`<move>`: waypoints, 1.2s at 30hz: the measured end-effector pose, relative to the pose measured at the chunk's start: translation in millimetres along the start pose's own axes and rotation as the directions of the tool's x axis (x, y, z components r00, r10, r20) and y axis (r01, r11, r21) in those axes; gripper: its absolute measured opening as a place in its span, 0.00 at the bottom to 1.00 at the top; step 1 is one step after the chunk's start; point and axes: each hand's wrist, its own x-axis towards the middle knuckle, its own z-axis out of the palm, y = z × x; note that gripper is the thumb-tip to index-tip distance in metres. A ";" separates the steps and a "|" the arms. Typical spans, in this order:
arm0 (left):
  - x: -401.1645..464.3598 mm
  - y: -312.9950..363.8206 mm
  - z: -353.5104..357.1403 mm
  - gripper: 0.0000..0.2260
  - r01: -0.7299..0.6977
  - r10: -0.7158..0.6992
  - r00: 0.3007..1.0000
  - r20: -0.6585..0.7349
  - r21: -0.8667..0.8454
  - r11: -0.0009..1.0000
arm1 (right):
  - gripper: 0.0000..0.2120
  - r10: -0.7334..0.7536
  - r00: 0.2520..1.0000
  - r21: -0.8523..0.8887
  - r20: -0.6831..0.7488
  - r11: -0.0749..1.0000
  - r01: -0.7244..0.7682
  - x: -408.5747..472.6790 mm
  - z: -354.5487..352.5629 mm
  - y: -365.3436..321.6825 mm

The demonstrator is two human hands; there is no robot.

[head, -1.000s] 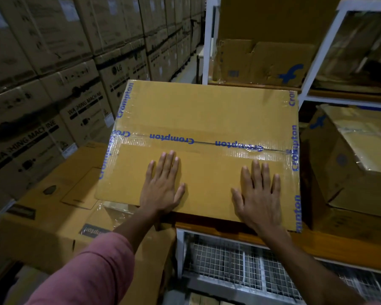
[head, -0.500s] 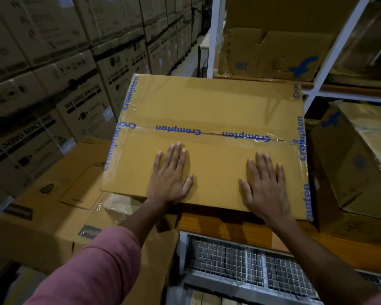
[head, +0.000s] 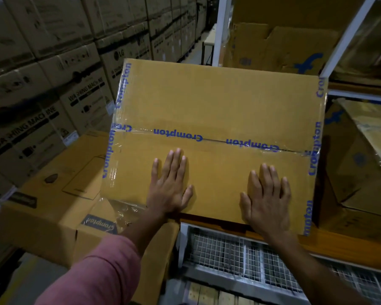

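Box (head: 218, 102) mostly on the shelf (head: 350, 245), palms flat on top

It lies taped shut and skewed, its near left corner jutting out over a carton (head: 53, 194) below. Left hand (head: 169, 188) and right hand (head: 266, 201) press its near half, fingers straight and spread, gripping nothing. Setting it down looks done; what seems left is to push it deeper and square it with the shelf.

So the taped carton (head: 218, 102) sits on the rack shelf (head: 343, 244), with its left end hanging out over a lower carton (head: 53, 205). Both hands lie flat on its near half, left hand (head: 169, 188) and right hand (head: 266, 201) side by side. The washing machine boxes (head: 31, 133) are stacked off to its left. Another carton (head: 365, 172) is just right of it, and there are more cartons (head: 279, 45) behind it.
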 end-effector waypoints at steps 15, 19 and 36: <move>64.3 -17.6 100.0 0.36 0.007 -0.007 1.000 -0.026 0.002 1.000 | 0.32 -0.002 1.000 -0.048 -0.016 0.999 0.001 53.8 103.7 18.7; 68.0 -19.6 118.8 0.36 0.020 -0.020 0.998 -0.068 0.006 1.000 | 0.34 -0.020 1.000 -0.037 -0.024 0.999 0.019 56.9 122.1 23.2; 111.7 -11.4 10.0 0.34 0.079 -0.086 0.991 -0.105 -0.072 0.994 | 0.24 0.030 0.999 0.094 -0.034 0.995 -0.027 94.1 30.4 5.7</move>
